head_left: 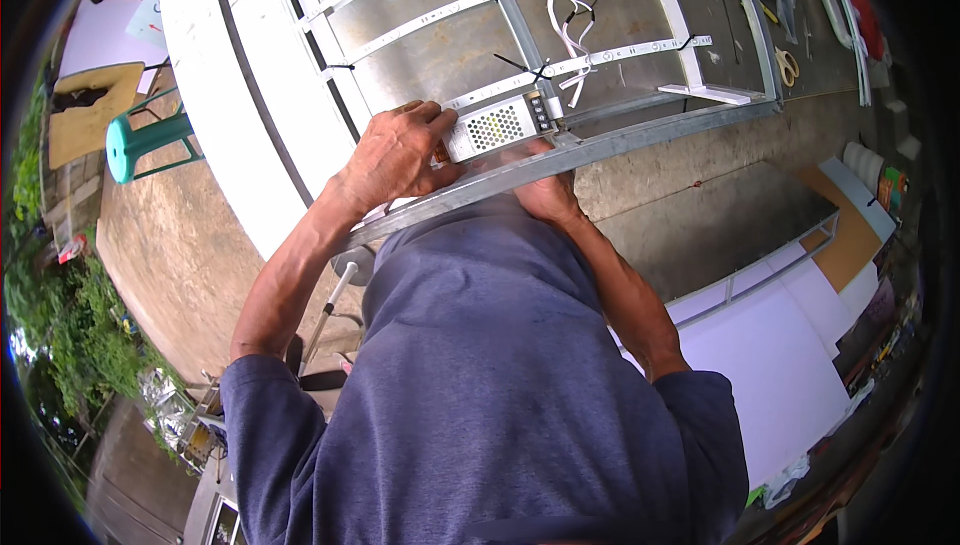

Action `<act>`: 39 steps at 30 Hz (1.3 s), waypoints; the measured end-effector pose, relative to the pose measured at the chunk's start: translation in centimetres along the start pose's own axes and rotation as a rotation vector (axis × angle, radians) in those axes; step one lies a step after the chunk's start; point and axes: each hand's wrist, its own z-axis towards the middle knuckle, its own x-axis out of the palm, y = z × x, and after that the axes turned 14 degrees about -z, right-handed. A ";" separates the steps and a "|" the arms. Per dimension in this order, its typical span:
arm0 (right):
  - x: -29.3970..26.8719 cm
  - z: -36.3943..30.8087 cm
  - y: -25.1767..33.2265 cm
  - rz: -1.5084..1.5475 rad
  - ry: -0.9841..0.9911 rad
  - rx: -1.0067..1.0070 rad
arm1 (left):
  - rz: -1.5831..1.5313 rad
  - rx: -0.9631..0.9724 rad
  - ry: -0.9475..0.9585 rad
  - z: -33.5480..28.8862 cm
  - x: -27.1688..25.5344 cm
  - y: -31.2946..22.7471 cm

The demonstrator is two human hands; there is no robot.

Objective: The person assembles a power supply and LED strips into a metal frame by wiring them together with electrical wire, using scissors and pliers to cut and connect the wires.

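Note:
A silver power supply (495, 130) with a perforated metal case and a dark terminal block sits tilted against the near rail of a metal frame (620, 148). My left hand (400, 150) is closed on its left end, fingers bent over the case. From below the rail, my right hand (548, 190) reaches to the underside near the terminal end. The rail hides part of that hand, but its fingers look closed against the case. Just beyond lies an LED strip (590, 65), tied to the frame with black cable ties. Loose white wires (556, 10) hang over the strips.
A white panel (225, 95) runs along the frame's left side. Further left stands a green stool (150, 137). Scissors (787, 69) lie at the far right. A metal sheet (720, 230) and white boards (760, 385) are on my right.

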 end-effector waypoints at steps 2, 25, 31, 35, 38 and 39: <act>0.0 -0.3 -0.6 -0.053 -0.032 -0.111 | 0.022 0.028 -0.001 -0.2 0.5 0.5; 0.6 0.1 4.0 0.204 0.075 0.147 | -0.346 -0.272 -0.082 -2.1 -1.7 2.5; 0.4 0.2 4.2 0.301 0.119 0.169 | -0.172 -0.419 -0.030 -3.3 -1.1 2.6; 0.4 0.2 4.4 0.386 0.123 0.200 | -0.170 -0.440 0.055 -2.9 -0.6 2.1; 0.4 0.3 4.5 0.414 0.123 0.216 | -0.221 -0.372 0.005 -3.1 1.0 2.8; 0.5 0.3 4.6 0.421 0.127 0.221 | -0.308 -0.312 -0.047 -2.8 0.8 2.5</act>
